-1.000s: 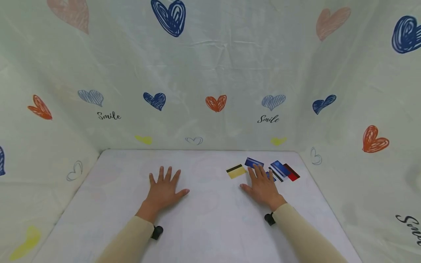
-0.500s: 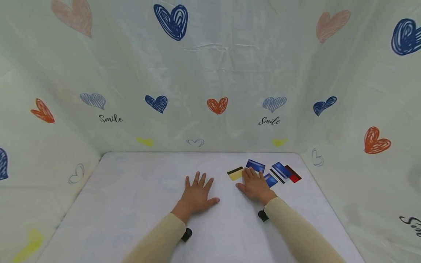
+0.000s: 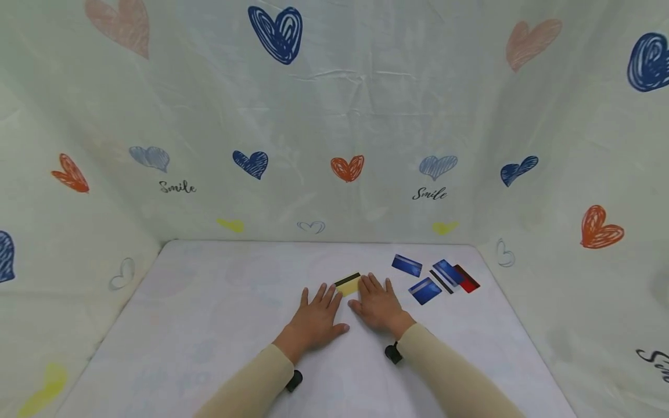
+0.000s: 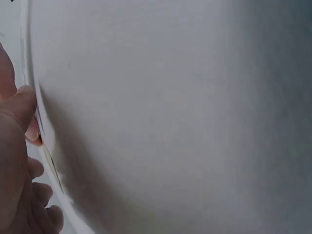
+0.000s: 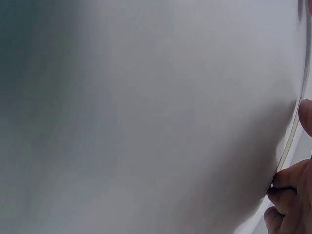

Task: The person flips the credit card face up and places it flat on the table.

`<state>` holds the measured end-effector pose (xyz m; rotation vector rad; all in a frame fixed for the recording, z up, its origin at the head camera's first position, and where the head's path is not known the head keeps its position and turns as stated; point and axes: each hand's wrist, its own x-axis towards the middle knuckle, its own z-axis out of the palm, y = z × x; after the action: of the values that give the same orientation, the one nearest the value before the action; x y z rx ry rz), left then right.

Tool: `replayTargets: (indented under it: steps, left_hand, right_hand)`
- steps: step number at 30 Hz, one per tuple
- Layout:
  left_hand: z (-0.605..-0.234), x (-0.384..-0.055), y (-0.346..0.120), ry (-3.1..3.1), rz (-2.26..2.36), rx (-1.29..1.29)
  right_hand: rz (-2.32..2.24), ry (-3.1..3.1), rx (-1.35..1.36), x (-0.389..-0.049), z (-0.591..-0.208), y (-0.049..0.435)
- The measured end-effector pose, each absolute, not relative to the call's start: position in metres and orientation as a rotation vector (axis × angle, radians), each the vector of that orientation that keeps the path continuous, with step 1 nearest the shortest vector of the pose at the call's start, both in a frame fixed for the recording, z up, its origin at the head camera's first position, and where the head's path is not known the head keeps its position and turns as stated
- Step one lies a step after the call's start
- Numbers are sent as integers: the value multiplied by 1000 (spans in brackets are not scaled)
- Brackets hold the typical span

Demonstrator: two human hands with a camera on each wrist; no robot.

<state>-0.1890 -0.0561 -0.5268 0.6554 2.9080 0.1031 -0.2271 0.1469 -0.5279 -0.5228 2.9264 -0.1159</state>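
Observation:
A yellow card [image 3: 347, 287] with a dark stripe lies flat on the white table [image 3: 219, 302], between my two hands. My left hand [image 3: 317, 320] lies palm down with its fingers straight, their tips at the card's left end. From the other side my right hand [image 3: 380, 306] rests its extended fingertips on the card's right end. Only a thin edge of the yellow card [image 4: 50, 163] shows in the left wrist view, beside the left hand [image 4: 22, 165]. In the right wrist view the fingers of the right hand [image 5: 295, 192] lie low at the right border.
Right of my hands lie more cards: a blue card [image 3: 406, 265] at the back, another blue card [image 3: 425, 291] nearer, a dark-striped card [image 3: 442, 281], and a blue card [image 3: 447, 271] overlapping a red card [image 3: 467, 280]. A heart-printed curtain [image 3: 387, 203] surrounds the table.
My left hand has moved right, toward the table's middle. The right hand has slid left from the group of cards, and the yellow card has moved left with it.

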Motion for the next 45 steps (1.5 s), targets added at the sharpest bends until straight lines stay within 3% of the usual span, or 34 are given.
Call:
replayTargets:
  steps: [33,45]
  left_hand:
    - [-524,-154,-145,2833,280,492]
    - [-519,-180,-156,3173,297,521]
  right_hand:
    - [-172,2779,-915,-186,-531,99]
    - [-208,2980,-965,-211,-524,103]
